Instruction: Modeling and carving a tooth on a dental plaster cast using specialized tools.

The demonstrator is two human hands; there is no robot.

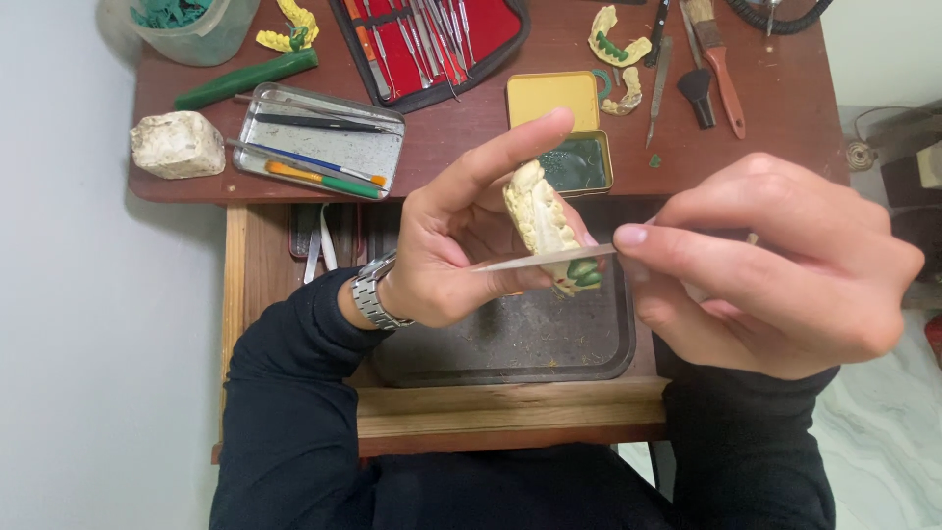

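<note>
**Wax work on a plaster jaw cast, partway through**

Left hand grips a cream plaster dental cast over the dark tray, forefinger stretched along the top, thumb and other fingers wrapped round it. Right hand is closed in a pinch on a slim metal blade; the tip crosses the cast's lower end, by a patch of green wax.

Done, judging by the cast: some green wax is already on at 1 end. The rest of the cast shows bare plaster, so shaping looks unfinished. How fine the wax surface is cannot be told; it is small and partly hidden.

On the desk behind: a yellow tin with green wax inside, 1 red instrument case, a steel tray of tools, other waxed casts, a white plaster lump.
</note>
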